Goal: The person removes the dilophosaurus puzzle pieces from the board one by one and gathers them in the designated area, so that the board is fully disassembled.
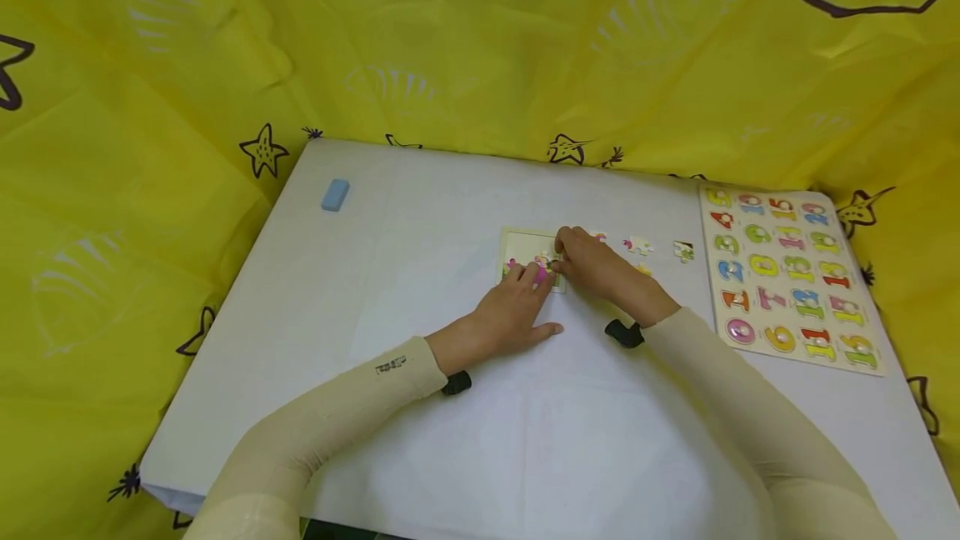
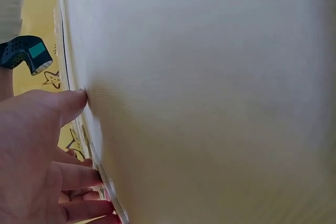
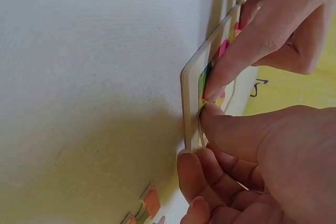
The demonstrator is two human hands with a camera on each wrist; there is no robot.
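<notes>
A small square wooden puzzle board lies mid-table, with colourful jigsaw pieces along its near part. My left hand reaches in from the near left, its fingers extended and touching the pieces; its thumb points out over the cloth. My right hand grips the board's right edge. In the right wrist view, its thumb lies over the inner side of the rim, next to a left fingertip, and its other fingers curl at the rim. The fingers partly hide the pieces beneath.
Loose jigsaw pieces lie right of the board, one piece farther off. A number puzzle board occupies the table's right side. A blue block sits at the back left. Yellow curtains surround the white-covered table.
</notes>
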